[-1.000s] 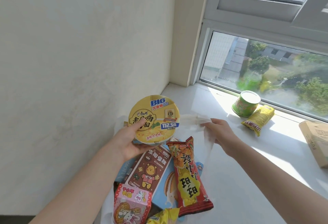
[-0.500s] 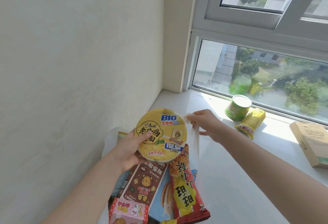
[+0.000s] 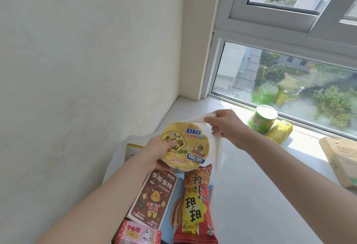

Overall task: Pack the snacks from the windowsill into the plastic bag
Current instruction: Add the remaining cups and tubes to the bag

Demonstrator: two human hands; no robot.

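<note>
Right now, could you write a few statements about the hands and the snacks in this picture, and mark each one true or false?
1. The left hand holds the yellow noodle bowl. True.
2. The right hand holds nothing. False: the right hand pinches the edge of the plastic bag.
3. The green cup is on the windowsill, near the glass. True.
4. The yellow packet is inside the plastic bag. False: the yellow packet lies on the windowsill beside the green cup.

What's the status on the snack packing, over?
Left hand grips yellow noodle bowl. Right hand pinches plastic bag edge, raised. Green cup, yellow packet unpacked on windowsill.
</note>
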